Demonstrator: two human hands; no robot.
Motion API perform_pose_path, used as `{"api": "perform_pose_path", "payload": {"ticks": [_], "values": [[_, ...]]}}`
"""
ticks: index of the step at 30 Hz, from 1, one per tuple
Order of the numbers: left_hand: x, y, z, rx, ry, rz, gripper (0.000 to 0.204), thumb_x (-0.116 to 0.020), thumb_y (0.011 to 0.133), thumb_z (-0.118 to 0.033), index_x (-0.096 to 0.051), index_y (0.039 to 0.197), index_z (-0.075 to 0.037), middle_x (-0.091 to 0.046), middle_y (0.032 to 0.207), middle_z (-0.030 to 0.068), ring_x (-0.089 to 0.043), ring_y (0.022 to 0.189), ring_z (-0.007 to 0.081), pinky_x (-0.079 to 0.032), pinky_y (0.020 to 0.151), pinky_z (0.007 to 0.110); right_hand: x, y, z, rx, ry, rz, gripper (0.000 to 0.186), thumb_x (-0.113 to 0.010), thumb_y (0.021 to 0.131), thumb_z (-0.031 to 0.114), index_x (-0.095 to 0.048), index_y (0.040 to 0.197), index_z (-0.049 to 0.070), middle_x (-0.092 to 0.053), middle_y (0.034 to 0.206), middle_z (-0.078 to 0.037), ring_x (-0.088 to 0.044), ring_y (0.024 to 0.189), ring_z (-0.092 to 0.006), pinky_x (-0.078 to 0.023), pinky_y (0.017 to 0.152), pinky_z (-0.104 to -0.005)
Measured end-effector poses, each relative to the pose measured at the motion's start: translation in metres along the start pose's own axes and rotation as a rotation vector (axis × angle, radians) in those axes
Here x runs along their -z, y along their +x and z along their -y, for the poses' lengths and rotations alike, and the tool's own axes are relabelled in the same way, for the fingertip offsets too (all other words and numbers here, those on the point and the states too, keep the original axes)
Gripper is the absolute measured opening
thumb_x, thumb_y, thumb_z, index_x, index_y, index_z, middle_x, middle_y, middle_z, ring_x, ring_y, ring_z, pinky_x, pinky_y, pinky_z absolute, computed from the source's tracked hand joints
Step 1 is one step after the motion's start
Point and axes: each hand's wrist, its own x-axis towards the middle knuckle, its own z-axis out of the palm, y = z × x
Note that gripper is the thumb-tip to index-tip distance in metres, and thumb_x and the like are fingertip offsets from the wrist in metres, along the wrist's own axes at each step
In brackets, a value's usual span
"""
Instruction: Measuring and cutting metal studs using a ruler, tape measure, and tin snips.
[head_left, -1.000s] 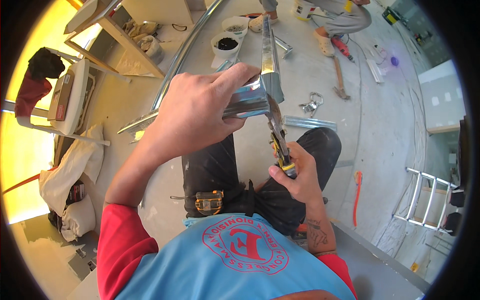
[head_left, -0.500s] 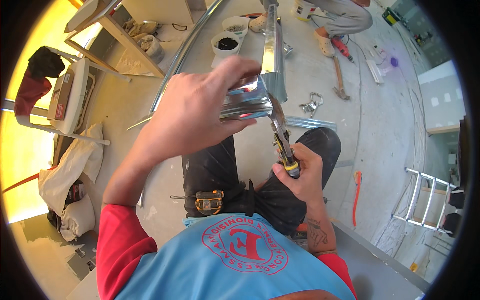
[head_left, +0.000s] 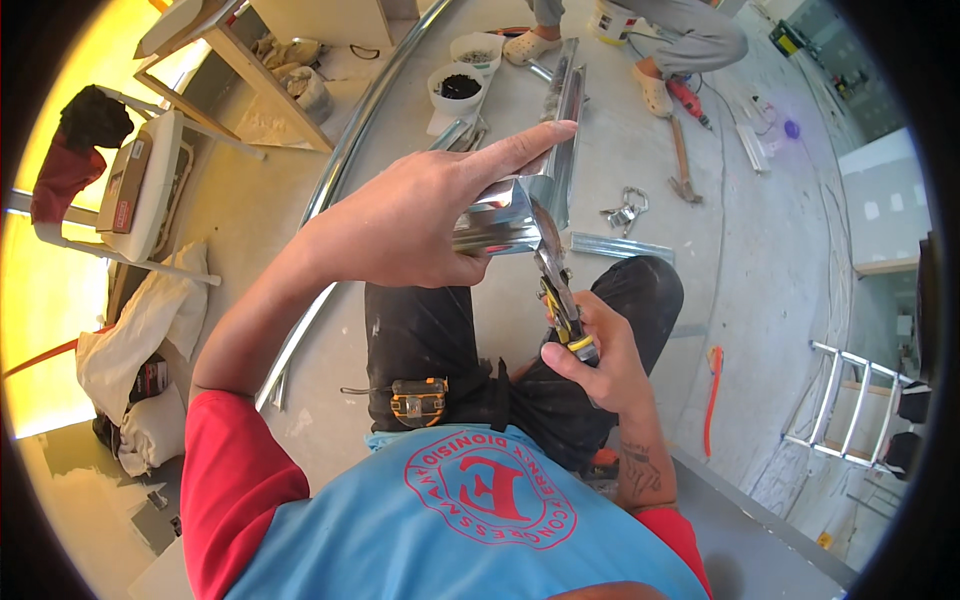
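Note:
My left hand (head_left: 415, 215) grips a shiny metal channel (head_left: 497, 225) near its bent end, thumb beneath and index finger stretched out over it. Wrapped around the yellow-and-black handles of tin snips (head_left: 563, 305) is my right hand (head_left: 607, 360), below and to the right of the channel. The jaws of the snips meet the channel's right edge; how far they are closed I cannot tell. Part of the channel is hidden behind my left hand. A tape measure (head_left: 418, 403) rests at my left thigh.
Two white tubs (head_left: 455, 90) of small fasteners stand ahead, near a long metal rail (head_left: 365, 120). A co-worker's grey-trousered leg (head_left: 685, 45) is at the far side. A hammer (head_left: 682, 165), a locking clamp (head_left: 625, 208) and a short metal strip (head_left: 622, 246) lie right of centre.
My left hand has shifted slightly left and lower, with its index finger now straightened. The channel's far section has swung or tilted. My right hand and the snips have moved slightly.

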Motion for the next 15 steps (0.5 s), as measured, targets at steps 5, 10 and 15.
{"api": "perform_pose_path", "payload": {"ticks": [5,10,15], "values": [[0.0011,-0.0006,-0.0007,-0.024,0.023,-0.019,0.116,-0.074,0.067,0.003,-0.030,0.171,-0.022,-0.063,0.150,0.0185,-0.063,0.132,0.0431,-0.055,0.109,0.047,-0.0008,0.0013,-0.0007,-0.007,-0.008,-0.024,0.056,-0.087,0.087,0.033,-0.070,0.125,-0.004,-0.056,0.089,-0.006,-0.055,0.080,-0.0172,-0.045,0.074,-0.0314],[0.0014,-0.0008,-0.0009,-0.017,0.035,-0.025,0.116,-0.074,0.067,0.003,-0.030,0.171,-0.022,-0.062,0.152,0.0179,-0.063,0.132,0.0424,-0.055,0.108,0.047,-0.0020,0.0035,-0.0054,0.058,-0.021,-0.064,0.050,-0.087,0.085,0.029,-0.072,0.119,-0.005,-0.057,0.086,-0.006,-0.054,0.076,-0.0163,-0.045,0.071,-0.0311],[0.0022,-0.0013,-0.0025,-0.021,-0.040,-0.031,0.115,-0.073,0.067,0.004,-0.030,0.171,-0.022,-0.060,0.156,0.0161,-0.069,0.122,0.0406,-0.056,0.108,0.044,-0.0022,0.0032,-0.0064,0.051,-0.018,-0.099,0.045,-0.088,0.083,0.025,-0.075,0.113,-0.006,-0.059,0.082,-0.006,-0.055,0.074,-0.0152,-0.045,0.069,-0.0306]]}}
